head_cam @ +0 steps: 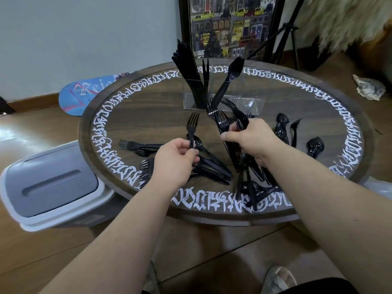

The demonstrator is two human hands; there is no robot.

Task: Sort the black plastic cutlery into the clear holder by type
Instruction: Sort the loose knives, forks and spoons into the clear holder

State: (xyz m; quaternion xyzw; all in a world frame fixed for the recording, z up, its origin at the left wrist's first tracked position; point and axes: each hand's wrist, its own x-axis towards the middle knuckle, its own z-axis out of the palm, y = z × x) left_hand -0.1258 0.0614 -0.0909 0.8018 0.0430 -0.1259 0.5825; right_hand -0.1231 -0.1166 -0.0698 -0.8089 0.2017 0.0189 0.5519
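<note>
My left hand [176, 158] pinches one fork [192, 128] upright; right hand [252, 139] clasps a fork bundle [224, 124] for batching. Clear holder [220, 96] far-centre on tabletop [148, 102], knives [188, 68] left compartment.

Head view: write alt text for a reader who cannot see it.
A person's right hand grips a bundle of black forks while the left hand pinches a single fork above loose cutlery on a round wooden table. Behind stands a clear holder with knives upright in its left compartment.
</note>
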